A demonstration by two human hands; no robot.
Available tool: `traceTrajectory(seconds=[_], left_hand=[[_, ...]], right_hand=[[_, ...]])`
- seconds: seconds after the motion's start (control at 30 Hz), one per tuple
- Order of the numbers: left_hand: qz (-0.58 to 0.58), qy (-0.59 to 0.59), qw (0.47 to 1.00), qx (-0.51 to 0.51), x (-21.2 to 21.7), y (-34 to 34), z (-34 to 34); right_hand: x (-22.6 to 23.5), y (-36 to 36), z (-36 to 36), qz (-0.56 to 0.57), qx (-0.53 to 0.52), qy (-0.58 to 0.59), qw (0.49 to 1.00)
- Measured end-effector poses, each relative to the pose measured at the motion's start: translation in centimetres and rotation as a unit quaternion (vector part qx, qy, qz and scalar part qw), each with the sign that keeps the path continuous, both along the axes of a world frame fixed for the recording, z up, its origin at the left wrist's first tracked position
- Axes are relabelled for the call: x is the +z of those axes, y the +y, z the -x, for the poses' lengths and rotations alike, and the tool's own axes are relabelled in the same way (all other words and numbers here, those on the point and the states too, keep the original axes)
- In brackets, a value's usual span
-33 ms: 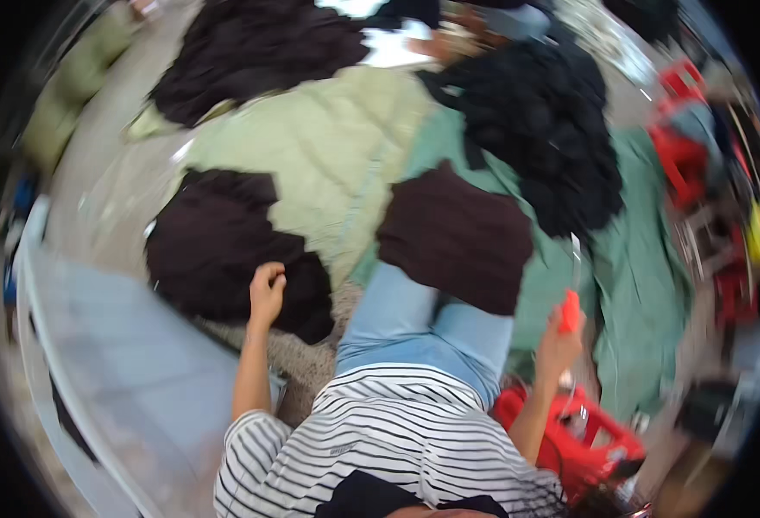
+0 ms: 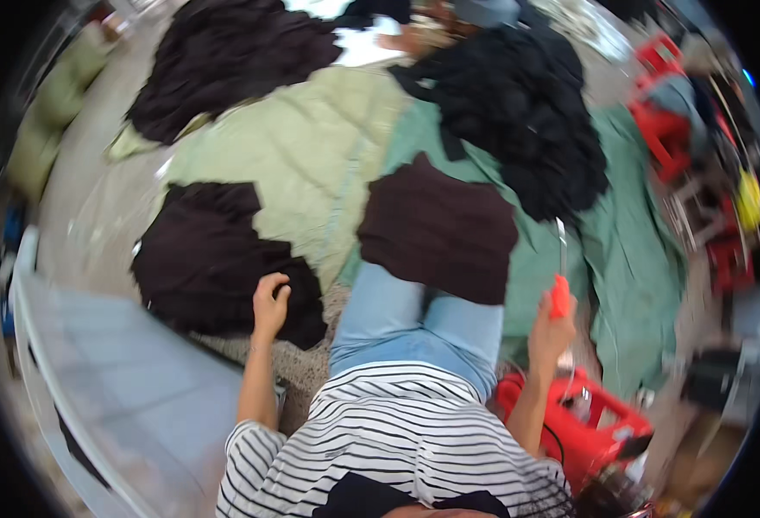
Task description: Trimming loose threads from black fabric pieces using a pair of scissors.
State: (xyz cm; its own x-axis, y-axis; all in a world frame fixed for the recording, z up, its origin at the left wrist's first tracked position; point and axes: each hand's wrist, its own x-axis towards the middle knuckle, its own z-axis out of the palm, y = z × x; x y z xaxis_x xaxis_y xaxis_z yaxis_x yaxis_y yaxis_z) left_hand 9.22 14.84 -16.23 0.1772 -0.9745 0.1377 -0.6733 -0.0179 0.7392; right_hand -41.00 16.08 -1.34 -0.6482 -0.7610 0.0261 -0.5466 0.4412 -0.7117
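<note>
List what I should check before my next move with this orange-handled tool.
1. Right hand gripping the orange-handled tool: ok.
2. Left hand empty, thumb and fingers apart: ok.
3. Brown cloth lying over the knees: ok.
4. Brown cloth steadied by a hand: not ok, neither hand touches it.
5. Metal shaft clear of the black cloth heap: cannot tell from this view.
6. Left hand clear of the dark cloth pile: cannot tell.

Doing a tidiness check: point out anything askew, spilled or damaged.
Nothing looks spilled or plainly damaged. The green sheet looks askew, lying in loose folds to the right of the black cloth heap; blur hides finer faults.
</note>
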Motion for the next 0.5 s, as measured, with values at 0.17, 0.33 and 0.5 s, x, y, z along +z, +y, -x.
traceTrajectory(seconds=[0.17,0.33,0.5], left_hand=[[-0.011,0.07,0.985,-0.154,3.7,-4.3,13.4],[0.079,0.075,0.976,-0.188,5.3,-10.0,17.6],[0.157,0.036,0.965,-0.209,5.3,-14.1,17.8]], right_hand=[[-2.7,1.7,0.7,0.067,0.008,0.066,0.996],[-6.0,2.2,0.8,0.02,-0.003,-0.038,0.999],[-6.0,1.2,0.2,0.004,-0.009,-0.101,0.995]])
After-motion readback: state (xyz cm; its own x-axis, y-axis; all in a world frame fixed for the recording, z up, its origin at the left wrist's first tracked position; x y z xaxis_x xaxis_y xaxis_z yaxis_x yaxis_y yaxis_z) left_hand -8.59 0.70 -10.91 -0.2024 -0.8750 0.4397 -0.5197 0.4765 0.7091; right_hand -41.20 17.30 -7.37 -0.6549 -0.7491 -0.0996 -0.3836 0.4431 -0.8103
